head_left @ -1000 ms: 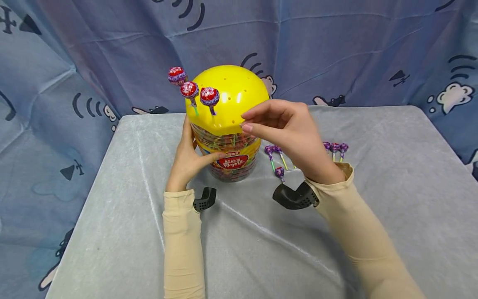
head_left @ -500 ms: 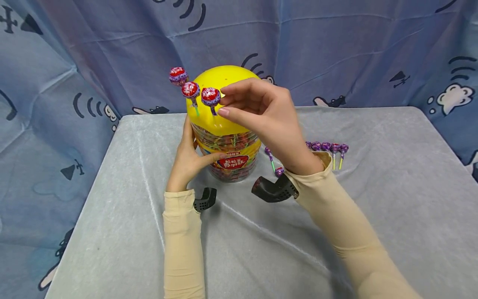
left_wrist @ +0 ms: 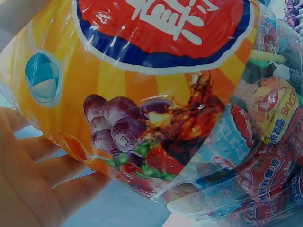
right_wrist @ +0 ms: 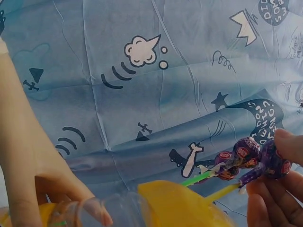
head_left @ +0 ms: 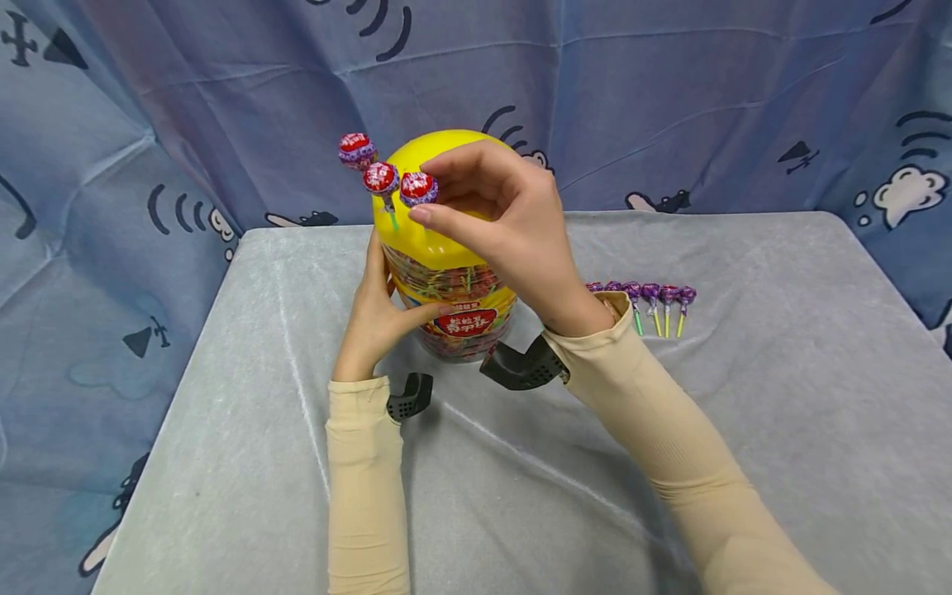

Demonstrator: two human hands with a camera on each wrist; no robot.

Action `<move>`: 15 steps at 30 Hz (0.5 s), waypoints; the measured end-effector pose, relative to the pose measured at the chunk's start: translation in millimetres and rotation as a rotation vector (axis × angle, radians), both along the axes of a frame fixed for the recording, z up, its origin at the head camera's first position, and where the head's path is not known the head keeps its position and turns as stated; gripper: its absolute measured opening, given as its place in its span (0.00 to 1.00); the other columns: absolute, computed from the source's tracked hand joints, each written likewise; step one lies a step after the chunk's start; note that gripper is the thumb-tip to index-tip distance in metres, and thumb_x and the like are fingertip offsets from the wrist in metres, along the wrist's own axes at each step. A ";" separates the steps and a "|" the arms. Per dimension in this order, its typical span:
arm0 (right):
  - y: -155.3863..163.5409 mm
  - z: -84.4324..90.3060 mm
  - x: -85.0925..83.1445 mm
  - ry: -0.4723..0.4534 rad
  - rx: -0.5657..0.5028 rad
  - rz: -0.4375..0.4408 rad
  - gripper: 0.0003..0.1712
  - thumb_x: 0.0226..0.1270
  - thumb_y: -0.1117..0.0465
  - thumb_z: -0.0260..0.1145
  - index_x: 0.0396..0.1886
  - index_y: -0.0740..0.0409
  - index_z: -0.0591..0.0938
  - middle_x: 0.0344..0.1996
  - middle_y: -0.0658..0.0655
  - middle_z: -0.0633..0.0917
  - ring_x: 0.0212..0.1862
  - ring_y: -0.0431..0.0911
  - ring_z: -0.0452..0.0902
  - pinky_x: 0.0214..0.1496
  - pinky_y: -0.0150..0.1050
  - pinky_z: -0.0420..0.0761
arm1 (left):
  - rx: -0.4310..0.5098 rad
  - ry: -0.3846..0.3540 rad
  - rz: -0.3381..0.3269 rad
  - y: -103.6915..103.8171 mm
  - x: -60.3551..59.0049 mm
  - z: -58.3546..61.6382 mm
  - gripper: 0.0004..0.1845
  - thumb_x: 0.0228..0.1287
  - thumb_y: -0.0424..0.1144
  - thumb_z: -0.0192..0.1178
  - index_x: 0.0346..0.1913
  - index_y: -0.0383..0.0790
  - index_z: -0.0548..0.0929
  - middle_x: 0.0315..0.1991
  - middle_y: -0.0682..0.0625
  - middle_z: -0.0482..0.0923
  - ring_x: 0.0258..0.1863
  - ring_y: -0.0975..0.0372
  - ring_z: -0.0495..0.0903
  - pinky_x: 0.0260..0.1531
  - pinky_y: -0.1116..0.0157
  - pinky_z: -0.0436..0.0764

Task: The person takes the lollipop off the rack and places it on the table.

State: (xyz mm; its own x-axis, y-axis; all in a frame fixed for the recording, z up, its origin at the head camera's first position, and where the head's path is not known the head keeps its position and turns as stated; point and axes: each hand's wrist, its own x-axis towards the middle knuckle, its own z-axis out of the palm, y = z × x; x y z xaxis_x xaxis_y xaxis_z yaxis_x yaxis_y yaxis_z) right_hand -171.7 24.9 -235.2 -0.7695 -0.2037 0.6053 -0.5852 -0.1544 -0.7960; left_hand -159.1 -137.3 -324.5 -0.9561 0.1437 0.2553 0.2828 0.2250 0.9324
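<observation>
In the head view, a clear candy jar point(head_left: 464, 326) with a yellow domed lid point(head_left: 420, 246) stands on the table. My left hand point(head_left: 375, 318) holds its left side, thumb across the label; the left wrist view shows fingers against the jar's wall point(left_wrist: 137, 104). Three wrapped lollipops stand out from the lid. My right hand point(head_left: 513, 215) pinches the nearest lollipop point(head_left: 418, 188) by its round head. Its yellow stick point(right_wrist: 222, 193) meets the lid in the right wrist view. The other two, one lollipop point(head_left: 381, 178) and another lollipop point(head_left: 357, 151), lean outward on the left.
A row of purple-wrapped lollipops point(head_left: 668, 296) lies right of the jar, partly hidden by my right forearm. Grey cloth covers the table point(head_left: 245, 397). A blue printed curtain point(head_left: 669, 99) hangs behind and at the sides.
My right hand has moved left and slightly up from the lid's right front to the nearest lollipop and now pinches its head. The left hand and jar have stayed put.
</observation>
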 end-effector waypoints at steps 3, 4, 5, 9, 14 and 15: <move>-0.6 0.2 -0.1 0.005 -0.003 0.003 0.14 0.50 0.78 0.70 0.38 0.75 0.80 0.33 0.63 0.84 0.35 0.51 0.81 0.44 0.44 0.82 | -0.002 -0.004 0.002 0.0 -0.3 -0.2 0.59 0.48 0.27 0.72 0.75 0.46 0.42 0.71 0.47 0.55 0.65 0.56 0.60 0.66 0.53 0.59; -0.6 0.4 0.1 0.005 -0.003 0.002 0.13 0.50 0.78 0.70 0.38 0.75 0.80 0.33 0.63 0.84 0.35 0.51 0.81 0.44 0.44 0.82 | -0.002 -0.004 0.002 0.0 -0.4 -0.3 0.58 0.48 0.27 0.72 0.75 0.46 0.42 0.71 0.47 0.54 0.65 0.56 0.60 0.66 0.53 0.59; -0.6 0.5 0.2 0.002 -0.004 0.002 0.13 0.50 0.78 0.70 0.38 0.75 0.80 0.33 0.63 0.84 0.35 0.51 0.81 0.44 0.44 0.82 | -0.004 -0.005 0.003 -0.1 -0.5 -0.4 0.58 0.48 0.28 0.72 0.75 0.46 0.42 0.71 0.47 0.55 0.65 0.56 0.60 0.66 0.53 0.59; 0.3 1.1 0.8 0.004 -0.008 0.011 0.13 0.51 0.77 0.69 0.39 0.76 0.80 0.33 0.63 0.84 0.35 0.52 0.82 0.44 0.44 0.83 | -0.007 -0.007 0.001 -0.1 -0.1 -0.5 0.58 0.49 0.27 0.71 0.75 0.46 0.41 0.71 0.46 0.55 0.65 0.55 0.60 0.66 0.52 0.59; 1.8 3.6 1.6 -0.015 -0.037 0.025 0.13 0.53 0.76 0.69 0.40 0.74 0.81 0.34 0.62 0.84 0.35 0.53 0.81 0.44 0.44 0.83 | -0.012 -0.005 0.003 0.5 1.2 0.6 0.58 0.49 0.27 0.71 0.75 0.46 0.41 0.71 0.46 0.55 0.65 0.55 0.60 0.66 0.51 0.58; 2.2 4.3 1.8 -0.015 -0.042 0.028 0.12 0.53 0.76 0.69 0.40 0.73 0.81 0.34 0.62 0.85 0.35 0.53 0.81 0.44 0.44 0.82 | -0.011 -0.006 0.003 0.7 1.2 0.7 0.58 0.49 0.27 0.71 0.75 0.46 0.42 0.70 0.46 0.55 0.65 0.55 0.60 0.66 0.51 0.58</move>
